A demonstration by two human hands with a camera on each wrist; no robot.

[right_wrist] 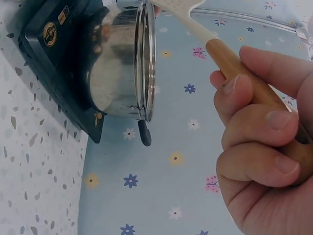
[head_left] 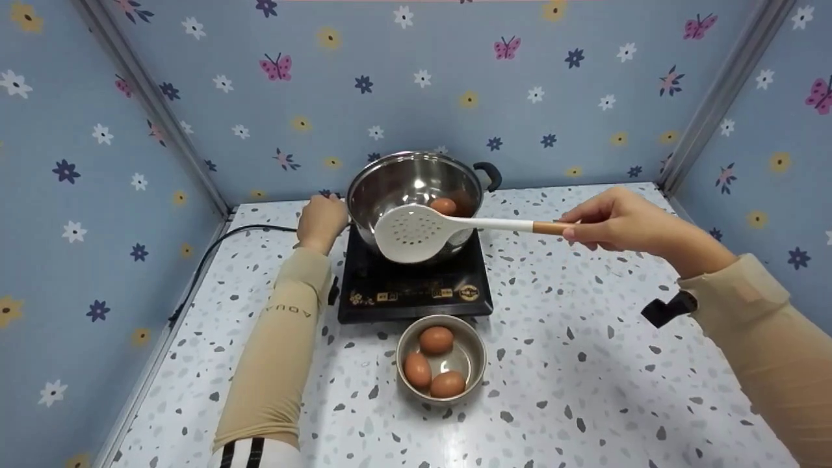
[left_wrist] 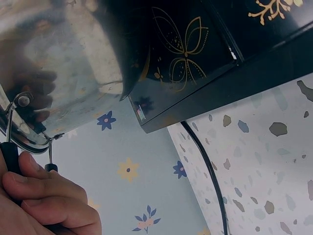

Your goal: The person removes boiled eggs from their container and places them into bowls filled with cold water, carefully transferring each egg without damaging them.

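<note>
A steel pot (head_left: 416, 175) stands on a black induction cooker (head_left: 416, 302), and a brown egg (head_left: 443, 207) shows inside it. My left hand (head_left: 322, 221) grips the pot's black left handle (left_wrist: 11, 157), its fingers curled round it in the left wrist view. In my right hand (head_left: 617, 221) is the wooden handle (right_wrist: 244, 73) of a white slotted skimmer (head_left: 416, 233). The skimmer's head is held above the pot's near rim and hides part of the inside. Near the cooker's front, a small metal bowl (head_left: 480, 370) holds three brown eggs (head_left: 437, 340).
The pot's other black handle (head_left: 489, 175) sticks out to the right. A black cable (head_left: 214, 250) runs left from behind the cooker. Flower-patterned walls (head_left: 416, 104) enclose the speckled white table (head_left: 572, 390) at the back and both sides.
</note>
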